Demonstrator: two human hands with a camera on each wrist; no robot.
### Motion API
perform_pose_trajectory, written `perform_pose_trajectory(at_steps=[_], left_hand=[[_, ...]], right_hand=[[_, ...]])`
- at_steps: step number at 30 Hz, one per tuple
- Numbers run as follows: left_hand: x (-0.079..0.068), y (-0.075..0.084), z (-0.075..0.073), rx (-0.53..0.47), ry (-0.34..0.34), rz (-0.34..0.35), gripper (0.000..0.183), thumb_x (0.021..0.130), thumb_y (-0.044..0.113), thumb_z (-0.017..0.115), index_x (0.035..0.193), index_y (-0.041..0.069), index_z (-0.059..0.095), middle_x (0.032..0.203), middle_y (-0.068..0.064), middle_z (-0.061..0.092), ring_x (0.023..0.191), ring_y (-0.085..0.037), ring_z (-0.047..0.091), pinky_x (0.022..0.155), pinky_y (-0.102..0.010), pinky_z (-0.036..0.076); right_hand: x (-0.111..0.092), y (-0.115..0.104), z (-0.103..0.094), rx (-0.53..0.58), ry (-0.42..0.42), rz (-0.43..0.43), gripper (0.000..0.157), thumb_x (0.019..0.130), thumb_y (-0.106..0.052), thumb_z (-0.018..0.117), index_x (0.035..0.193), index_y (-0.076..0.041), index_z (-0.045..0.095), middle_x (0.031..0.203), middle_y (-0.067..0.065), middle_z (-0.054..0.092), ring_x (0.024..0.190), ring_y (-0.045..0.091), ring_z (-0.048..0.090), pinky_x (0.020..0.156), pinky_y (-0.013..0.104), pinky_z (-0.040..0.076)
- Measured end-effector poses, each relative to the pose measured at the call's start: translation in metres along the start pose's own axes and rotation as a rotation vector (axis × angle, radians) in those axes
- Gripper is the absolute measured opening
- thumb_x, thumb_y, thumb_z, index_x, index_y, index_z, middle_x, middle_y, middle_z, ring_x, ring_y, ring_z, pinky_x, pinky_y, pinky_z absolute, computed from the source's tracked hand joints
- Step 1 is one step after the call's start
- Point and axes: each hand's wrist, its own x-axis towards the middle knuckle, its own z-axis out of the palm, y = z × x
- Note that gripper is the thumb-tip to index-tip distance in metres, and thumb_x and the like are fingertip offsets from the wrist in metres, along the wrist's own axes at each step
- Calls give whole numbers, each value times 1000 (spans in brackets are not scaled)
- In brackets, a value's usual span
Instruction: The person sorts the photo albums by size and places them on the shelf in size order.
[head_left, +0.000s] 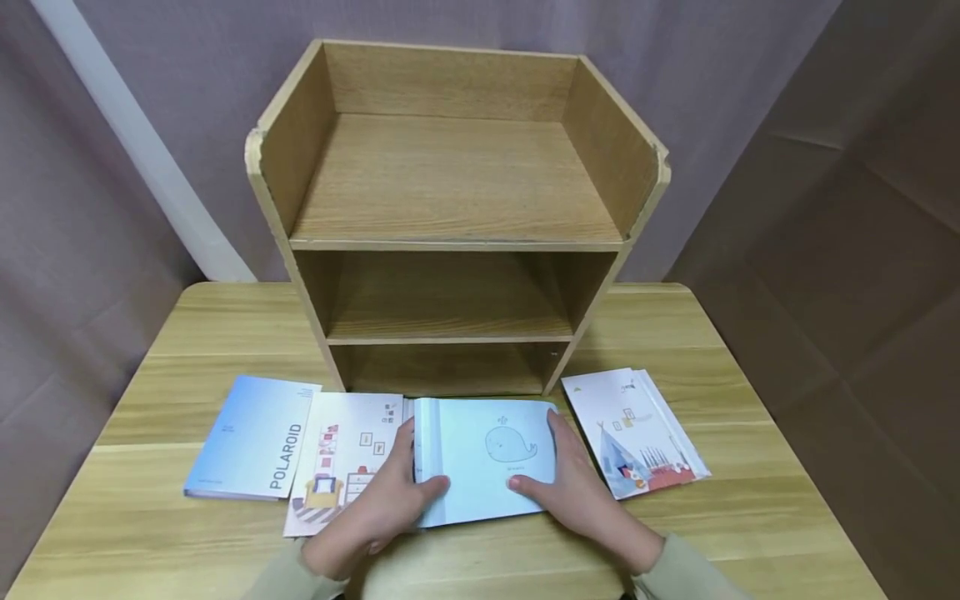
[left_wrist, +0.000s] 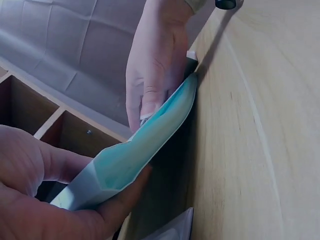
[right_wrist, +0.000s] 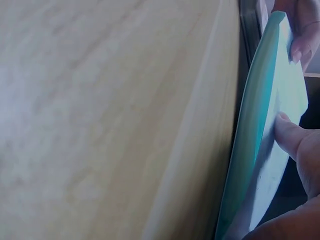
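A light blue book [head_left: 476, 467] with a whale drawing on its cover lies between my two hands, in front of the wooden shelf. My left hand [head_left: 393, 498] grips its spine end, thumb on the cover and fingers underneath. At the opposite end my right hand [head_left: 576, 493] holds the book with its thumb on the cover too. In the left wrist view the book [left_wrist: 145, 142] is raised from the table on the near side, its page edges bowed. Most of the right fingers are hidden under it.
A small wooden shelf [head_left: 450, 340] with a top tray and two compartments stands at the back. Left lie a blue POLAROID book [head_left: 251, 437] and a white illustrated book [head_left: 337, 442], side by side. Another white illustrated book [head_left: 637, 433] lies right, on the wooden table [head_left: 750, 517].
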Motion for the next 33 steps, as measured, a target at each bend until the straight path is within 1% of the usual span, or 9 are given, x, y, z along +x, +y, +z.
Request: perform_pose_trajectory(at_steps=[2,5,9,13,15,17,22,28,33], left_hand=[[-3,1,-1,-36,1,11,86,87,-6,61,152,12,8,151,-23,25,130,-33,37,107,-49,32],[-8,3,-3,-71,8,25,84,88,-7,59,152,17,11,152,-20,27,128,-31,42,104,-43,39],[-13,5,-7,-157,15,49,80,90,-10,54,151,24,14,152,-17,30,124,-31,47,96,-39,47],[-16,8,-11,-238,35,63,78,93,-12,48,150,31,17,150,-15,34,118,-33,54,87,-42,53],[-17,9,-13,-253,50,60,76,94,-11,47,150,32,19,150,-15,35,116,-34,55,85,-43,54],[-18,9,-15,-254,65,54,74,95,-10,47,150,33,21,149,-15,36,115,-33,56,84,-43,55],[-19,10,-19,-254,111,55,72,95,-9,47,148,35,25,146,-13,41,114,-33,57,82,-44,55],[-21,14,-23,-265,120,90,75,95,-11,46,148,37,26,148,-12,39,116,-35,56,82,-45,55],[-24,16,-27,-277,123,101,75,95,-10,47,149,37,25,147,-14,40,114,-35,57,81,-45,55]], right_hand=[[0,-2,-1,26,15,-8,118,74,-56,78,153,-1,11,157,22,16,143,37,15,115,51,17],[-1,-5,-2,64,37,-21,116,75,-55,77,153,0,12,156,23,18,142,37,17,114,52,18],[-1,-7,-5,110,65,-11,111,77,-51,77,152,1,14,154,24,21,141,36,20,114,52,20],[-1,-9,-7,153,71,27,106,81,-49,75,152,2,15,154,23,23,141,34,23,114,50,21],[-2,-10,-7,187,77,26,104,82,-47,75,152,2,16,153,23,26,139,33,27,113,48,25],[-2,-11,-5,244,75,30,100,83,-43,75,151,2,18,150,23,32,135,32,35,109,46,33],[-1,-11,-1,337,61,59,90,86,-34,74,150,2,22,141,22,44,123,30,50,94,36,50],[-1,-13,-1,405,42,97,82,90,-28,71,150,2,23,135,23,49,120,31,53,85,28,53],[0,-14,1,414,69,100,73,92,-21,68,147,4,28,123,19,57,110,26,59,84,25,53]])
